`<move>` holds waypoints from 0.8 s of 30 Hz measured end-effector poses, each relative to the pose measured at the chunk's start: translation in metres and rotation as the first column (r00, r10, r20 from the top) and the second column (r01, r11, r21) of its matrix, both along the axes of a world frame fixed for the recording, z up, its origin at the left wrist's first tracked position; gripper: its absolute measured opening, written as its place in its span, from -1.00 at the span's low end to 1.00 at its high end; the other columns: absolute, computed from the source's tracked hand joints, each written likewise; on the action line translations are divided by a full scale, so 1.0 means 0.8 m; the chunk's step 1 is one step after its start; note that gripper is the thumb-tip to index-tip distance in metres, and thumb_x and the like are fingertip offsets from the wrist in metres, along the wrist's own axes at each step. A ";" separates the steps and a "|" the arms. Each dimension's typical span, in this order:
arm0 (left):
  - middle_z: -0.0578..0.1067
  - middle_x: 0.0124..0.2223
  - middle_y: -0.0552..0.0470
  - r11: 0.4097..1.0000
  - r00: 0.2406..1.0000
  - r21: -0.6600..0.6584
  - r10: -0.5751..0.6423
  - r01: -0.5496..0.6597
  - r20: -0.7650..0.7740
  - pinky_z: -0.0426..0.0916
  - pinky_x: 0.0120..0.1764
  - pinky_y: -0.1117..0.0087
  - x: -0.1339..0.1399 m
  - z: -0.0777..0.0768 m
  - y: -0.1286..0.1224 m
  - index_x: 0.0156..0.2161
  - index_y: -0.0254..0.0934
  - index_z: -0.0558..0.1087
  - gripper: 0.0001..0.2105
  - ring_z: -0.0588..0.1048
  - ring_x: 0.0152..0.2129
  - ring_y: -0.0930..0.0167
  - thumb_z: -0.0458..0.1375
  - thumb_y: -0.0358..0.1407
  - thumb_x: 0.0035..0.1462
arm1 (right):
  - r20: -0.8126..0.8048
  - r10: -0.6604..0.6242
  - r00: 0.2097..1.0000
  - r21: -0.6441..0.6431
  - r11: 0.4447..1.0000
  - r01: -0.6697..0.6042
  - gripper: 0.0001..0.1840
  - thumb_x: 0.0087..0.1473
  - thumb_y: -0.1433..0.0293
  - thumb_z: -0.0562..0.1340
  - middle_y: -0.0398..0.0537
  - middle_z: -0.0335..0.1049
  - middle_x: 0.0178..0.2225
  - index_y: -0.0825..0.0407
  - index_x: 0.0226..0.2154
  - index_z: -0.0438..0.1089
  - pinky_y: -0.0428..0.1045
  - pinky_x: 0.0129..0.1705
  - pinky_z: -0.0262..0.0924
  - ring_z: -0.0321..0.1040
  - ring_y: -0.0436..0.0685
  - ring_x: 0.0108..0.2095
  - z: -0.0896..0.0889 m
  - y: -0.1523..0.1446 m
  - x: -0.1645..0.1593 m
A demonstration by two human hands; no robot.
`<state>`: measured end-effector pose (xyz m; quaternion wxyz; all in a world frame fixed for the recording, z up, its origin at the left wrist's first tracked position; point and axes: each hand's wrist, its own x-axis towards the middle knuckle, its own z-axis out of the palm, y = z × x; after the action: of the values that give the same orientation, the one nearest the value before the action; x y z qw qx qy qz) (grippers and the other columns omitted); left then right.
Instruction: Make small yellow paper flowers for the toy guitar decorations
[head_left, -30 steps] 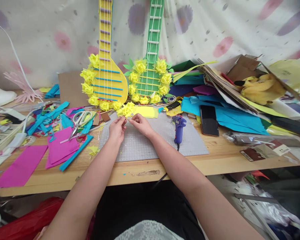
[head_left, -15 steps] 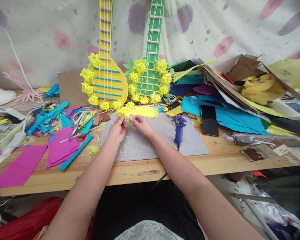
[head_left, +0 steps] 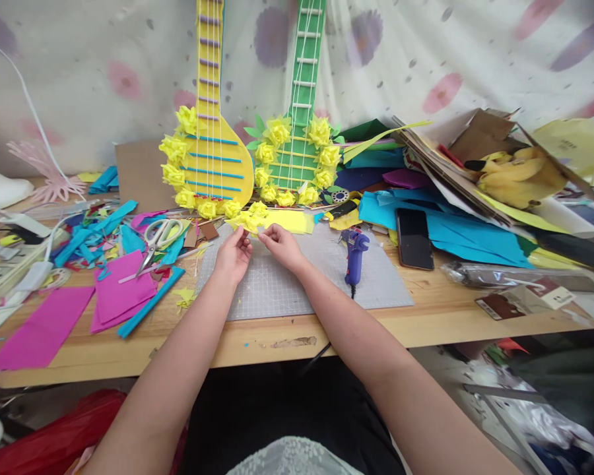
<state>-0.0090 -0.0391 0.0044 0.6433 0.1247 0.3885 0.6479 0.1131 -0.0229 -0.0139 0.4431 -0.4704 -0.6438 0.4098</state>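
Two hands (head_left: 233, 256) (head_left: 282, 247) in narrow pinches on yellow paper (head_left: 249, 227)

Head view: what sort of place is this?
Likely a craft workspace: a blue glue gun on a gridded mat, scissors among colored scraps, and a yellow guitar-shaped model trimmed with flowers.

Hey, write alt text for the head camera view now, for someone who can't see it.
A left hand pinches yellow paper, the right hand at its edge, over a gray cutting mat. Behind stand a yellow guitar and a green guitar, both trimmed with yellow flowers. A blue glue gun rests on the mat; scissors and colored scraps clutter the left.
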 end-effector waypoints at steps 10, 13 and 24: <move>0.40 -0.53 0.12 0.999 0.996 0.033 0.037 -0.034 -0.080 0.26 -0.57 0.64 0.004 -0.001 -0.002 -0.43 -0.36 0.39 -0.96 0.37 -0.62 0.64 0.13 -0.50 0.00 | 0.082 0.012 0.997 0.006 1.000 -0.013 -0.70 -0.01 0.16 0.08 -0.24 0.18 -0.63 0.05 -0.53 0.23 -0.13 -0.48 -0.03 0.10 -0.07 -0.57 -0.001 0.002 0.000; 0.40 -0.54 0.12 0.998 0.993 0.044 0.060 -0.056 -0.097 0.30 -0.52 0.62 0.006 -0.001 -0.003 -0.44 -0.35 0.38 -0.95 0.38 -0.60 0.62 0.15 -0.50 -0.01 | 0.138 0.002 0.990 0.007 1.000 -0.003 -0.69 0.02 0.16 0.05 -0.23 0.18 -0.63 0.06 -0.53 0.24 -0.13 -0.49 -0.06 0.09 -0.07 -0.57 -0.001 0.003 0.000; 0.39 -0.55 0.10 0.995 0.990 0.030 0.095 -0.092 -0.100 0.25 -0.56 0.63 0.008 -0.001 -0.002 -0.49 -0.39 0.39 -0.94 0.36 -0.63 0.63 0.17 -0.48 -0.03 | 0.140 0.018 0.990 0.111 0.993 -0.034 -0.74 -0.02 0.17 0.12 -0.29 0.13 -0.62 0.04 -0.40 0.23 -0.13 -0.49 -0.05 0.06 -0.08 -0.58 0.002 -0.006 -0.002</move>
<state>-0.0023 -0.0406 0.0038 0.5900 0.1471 0.4180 0.6750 0.1113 -0.0274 -0.0126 0.4179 -0.4633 -0.7013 0.3446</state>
